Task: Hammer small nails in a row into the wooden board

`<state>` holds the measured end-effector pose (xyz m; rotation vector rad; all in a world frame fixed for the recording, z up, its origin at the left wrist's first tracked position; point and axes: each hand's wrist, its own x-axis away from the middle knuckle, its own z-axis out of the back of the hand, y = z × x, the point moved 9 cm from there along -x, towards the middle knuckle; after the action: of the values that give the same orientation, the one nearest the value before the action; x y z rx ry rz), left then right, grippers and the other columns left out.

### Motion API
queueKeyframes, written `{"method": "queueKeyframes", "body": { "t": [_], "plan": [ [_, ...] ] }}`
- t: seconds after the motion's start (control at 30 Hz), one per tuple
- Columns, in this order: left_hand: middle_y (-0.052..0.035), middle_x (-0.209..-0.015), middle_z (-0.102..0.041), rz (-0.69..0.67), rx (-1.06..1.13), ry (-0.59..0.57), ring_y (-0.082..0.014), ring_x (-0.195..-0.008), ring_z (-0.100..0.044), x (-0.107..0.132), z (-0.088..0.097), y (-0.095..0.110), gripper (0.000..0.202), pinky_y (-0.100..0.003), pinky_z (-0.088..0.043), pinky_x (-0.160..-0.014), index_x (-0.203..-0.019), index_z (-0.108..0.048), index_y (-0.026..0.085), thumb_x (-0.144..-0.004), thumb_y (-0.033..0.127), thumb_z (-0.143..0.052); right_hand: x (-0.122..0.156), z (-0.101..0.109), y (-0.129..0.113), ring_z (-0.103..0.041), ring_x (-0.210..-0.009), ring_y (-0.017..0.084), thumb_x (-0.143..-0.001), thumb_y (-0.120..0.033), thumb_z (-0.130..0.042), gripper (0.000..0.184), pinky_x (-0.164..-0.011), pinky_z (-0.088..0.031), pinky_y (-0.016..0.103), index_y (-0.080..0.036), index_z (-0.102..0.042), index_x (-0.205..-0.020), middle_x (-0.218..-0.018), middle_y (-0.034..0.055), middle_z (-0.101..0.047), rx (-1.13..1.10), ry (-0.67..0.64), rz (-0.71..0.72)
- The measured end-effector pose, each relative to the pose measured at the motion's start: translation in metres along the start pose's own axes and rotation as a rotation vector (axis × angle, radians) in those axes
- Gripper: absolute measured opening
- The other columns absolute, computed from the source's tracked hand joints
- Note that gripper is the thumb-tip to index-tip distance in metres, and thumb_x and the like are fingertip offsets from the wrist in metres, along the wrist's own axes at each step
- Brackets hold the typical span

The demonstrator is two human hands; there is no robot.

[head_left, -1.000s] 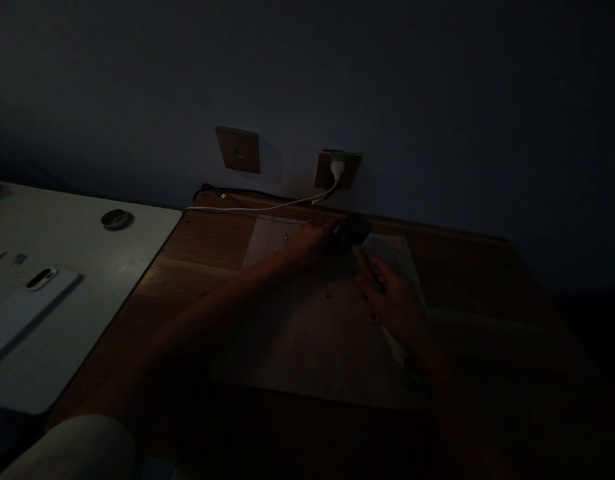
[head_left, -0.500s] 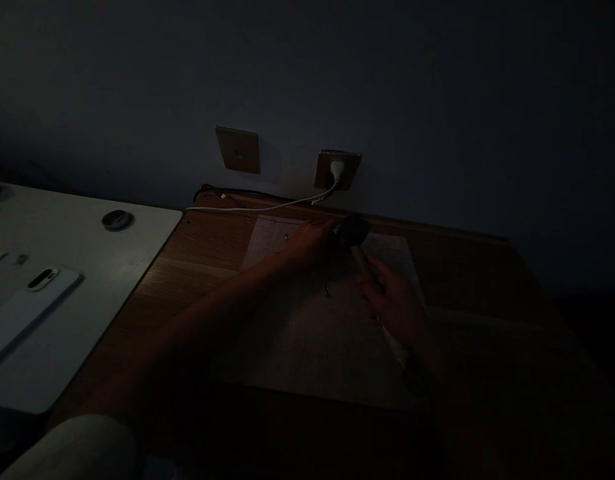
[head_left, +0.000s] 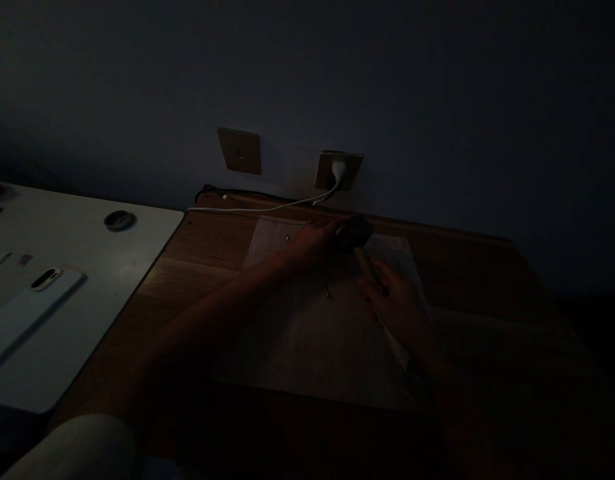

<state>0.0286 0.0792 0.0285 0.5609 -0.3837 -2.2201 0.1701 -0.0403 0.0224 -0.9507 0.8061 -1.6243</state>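
The right hand [head_left: 392, 300] was wrapped around the handle of a mallet [head_left: 364, 261], its fingers curled closed on the grip about midway along. The mallet lay slantwise over the right half of a pale board [head_left: 307, 347], its long axis running from the head, at the far end towards the wall [head_left: 437, 120], back towards the person and off to the right. The dark head [head_left: 357, 232] thus pointed away from the person and slightly left, while the butt of the handle pointed back near the right forearm, fading into shadow. The left hand [head_left: 314, 240] reached across the far part of the board, its fingertips close by the left side of the head; whether they touched it, pinched something or lay spread, I could not tell in the gloom. A small metal piece [head_left: 288, 237] stood or lay just left of the left hand, and another slim metal piece [head_left: 327, 290] lay nearer the person, between the two hands. The board rested on a wooden desk [head_left: 174, 270]. Behind it, a white cable [head_left: 247, 209] ran along the desk's back edge to a plug [head_left: 338, 170] in the wall.
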Motion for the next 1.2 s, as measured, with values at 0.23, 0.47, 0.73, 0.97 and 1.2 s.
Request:
{"method": "queueKeyframes", "body": {
  "t": [0.23, 0.47, 0.73, 0.97, 1.2],
  "plan": [
    [-0.0148, -0.124, -0.071, -0.222, -0.071, -0.013, -0.0283, -0.115, -0.067, 0.015, 0.034, 0.024, 0.026, -0.040, -0.054, -0.097, -0.119, -0.067, 0.014, -0.094, 0.022, -0.066, 0.008, 0.027, 0.027, -0.050, -0.040, 0.013, -0.084, -0.057, -0.068, 0.078, -0.035, -0.041, 0.027, -0.012, -0.058, -0.148, -0.063, -0.0063, -0.057, -0.048, 0.067, -0.015],
    [-0.0110, -0.116, -0.072, -0.498, -0.245, -0.327, -0.0232, -0.101, -0.070, 0.056, 0.018, 0.061, 0.018, -0.031, -0.054, -0.079, -0.112, -0.072, 0.018, -0.097, 0.013, -0.063, 0.013, 0.036, 0.043, -0.047, -0.038, 0.013, -0.078, -0.060, -0.066, 0.084, -0.035, -0.039, 0.027, -0.009, -0.060, -0.144, -0.058, -0.0064, -0.056, -0.074, 0.117, -0.061],
    [-0.0076, -0.097, -0.073, -0.480, -0.301, -0.419, -0.0185, -0.084, -0.069, 0.056, 0.004, 0.071, 0.012, -0.028, -0.051, -0.071, -0.095, -0.072, 0.018, -0.095, 0.009, -0.064, 0.015, 0.036, 0.060, -0.049, -0.040, 0.013, -0.079, -0.060, -0.069, 0.082, -0.035, -0.041, 0.026, -0.012, -0.059, -0.145, -0.061, -0.0061, -0.059, -0.151, 0.118, -0.076],
    [-0.0069, -0.100, -0.073, -0.354, -0.272, -0.498, -0.0171, -0.081, -0.069, 0.047, 0.005, 0.066, 0.010, -0.026, -0.048, -0.067, -0.103, -0.072, 0.017, -0.097, 0.014, -0.065, 0.020, 0.038, 0.070, -0.047, -0.039, 0.012, -0.078, -0.060, -0.070, 0.084, -0.034, -0.037, 0.024, -0.013, -0.057, -0.147, -0.058, -0.0078, -0.056, -0.207, 0.113, -0.104],
    [-0.0069, -0.100, -0.074, -0.306, -0.177, -0.493, -0.0175, -0.083, -0.070, 0.041, 0.010, 0.067, 0.015, -0.027, -0.049, -0.070, -0.102, -0.071, 0.017, -0.097, 0.010, -0.059, 0.021, 0.040, 0.066, -0.047, -0.040, 0.013, -0.076, -0.063, -0.070, 0.092, -0.033, -0.038, 0.025, -0.010, -0.054, -0.150, -0.060, -0.0069, -0.057, -0.209, 0.121, -0.125]
  ]
}}
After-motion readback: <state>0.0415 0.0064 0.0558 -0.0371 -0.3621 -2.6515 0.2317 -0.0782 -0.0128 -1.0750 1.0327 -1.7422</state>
